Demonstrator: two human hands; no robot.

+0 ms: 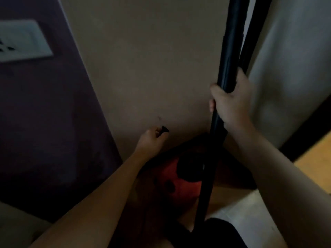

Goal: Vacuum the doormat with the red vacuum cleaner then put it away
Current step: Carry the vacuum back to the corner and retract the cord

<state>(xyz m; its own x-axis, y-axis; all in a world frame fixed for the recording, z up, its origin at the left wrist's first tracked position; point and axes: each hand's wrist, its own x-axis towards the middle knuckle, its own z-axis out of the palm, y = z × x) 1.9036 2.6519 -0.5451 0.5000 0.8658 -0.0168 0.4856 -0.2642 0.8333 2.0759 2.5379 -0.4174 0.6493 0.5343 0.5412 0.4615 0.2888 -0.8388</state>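
Dim view down into a corner. The red vacuum cleaner (179, 187) sits on the floor (241, 208) between two bare forearms, at the foot of a beige wall (143, 59). The right hand (231, 102) has its grip closed round the black tube (231, 51), which stands nearly upright. The left hand (151, 140) pinches a small black piece (165, 130) near the wall; it is too blurred to identify. Far left, a white socket plate (19, 40) sits on a purple wall (44, 122).
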